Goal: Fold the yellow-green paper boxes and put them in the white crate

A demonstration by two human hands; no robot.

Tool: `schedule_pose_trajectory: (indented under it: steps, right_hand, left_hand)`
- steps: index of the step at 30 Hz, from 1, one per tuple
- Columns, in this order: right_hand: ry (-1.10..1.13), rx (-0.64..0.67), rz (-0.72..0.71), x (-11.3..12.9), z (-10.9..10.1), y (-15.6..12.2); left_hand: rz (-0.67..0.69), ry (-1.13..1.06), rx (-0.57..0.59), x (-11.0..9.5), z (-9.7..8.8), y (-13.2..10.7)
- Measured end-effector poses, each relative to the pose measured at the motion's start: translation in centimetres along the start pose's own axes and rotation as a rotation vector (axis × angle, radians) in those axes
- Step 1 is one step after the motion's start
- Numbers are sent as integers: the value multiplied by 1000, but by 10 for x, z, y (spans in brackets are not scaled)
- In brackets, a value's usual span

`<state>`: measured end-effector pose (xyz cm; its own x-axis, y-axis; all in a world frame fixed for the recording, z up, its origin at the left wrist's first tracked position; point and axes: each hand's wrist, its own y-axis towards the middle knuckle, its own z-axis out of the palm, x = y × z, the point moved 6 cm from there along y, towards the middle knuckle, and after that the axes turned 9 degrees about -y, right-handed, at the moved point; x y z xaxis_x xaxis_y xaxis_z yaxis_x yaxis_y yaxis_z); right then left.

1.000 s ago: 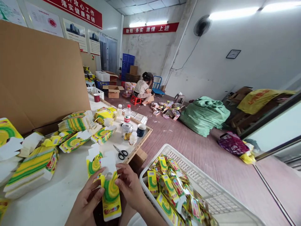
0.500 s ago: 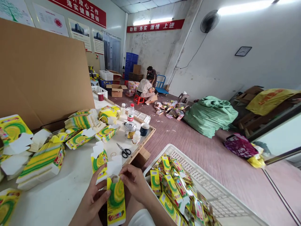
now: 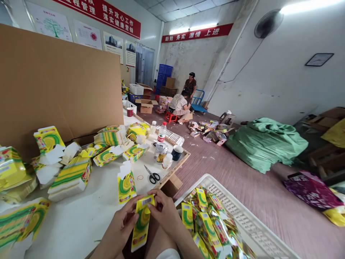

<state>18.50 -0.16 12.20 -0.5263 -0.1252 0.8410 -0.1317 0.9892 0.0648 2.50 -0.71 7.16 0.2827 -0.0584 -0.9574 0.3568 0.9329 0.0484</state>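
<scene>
A yellow and green carton (image 3: 141,225) stands upright between my two hands, its barcode flap folded over at the top. My left hand (image 3: 122,221) grips the carton's left side, thumb on the front. At the upper right corner, the fingers of my right hand (image 3: 164,208) pinch the flap. A single carton with raised white flaps (image 3: 126,183) lies on the table just beyond my left hand. To the right, a white plastic basket (image 3: 206,178) holds many closed cartons (image 3: 208,230).
Stacks of flattened cartons (image 3: 71,176) cover the table's left side beside a cardboard sheet (image 3: 61,90). Scissors (image 3: 153,176), a dark mug (image 3: 176,153), a bottle (image 3: 162,133) and jars stand near the table edge. Two people (image 3: 179,102) are farther back by a green sack (image 3: 265,144).
The carton's white top flaps have gone down and the barcode flap now covers the top. The view has swung left. One person in the back has straightened up.
</scene>
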Motion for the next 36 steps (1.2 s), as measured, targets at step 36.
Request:
schedule_pose_trajectory:
  steps: [36]
  right_hand:
    - [-457, -236, 133, -58, -70, -13]
  left_hand:
    - [60, 598, -660, 43, -104, 35]
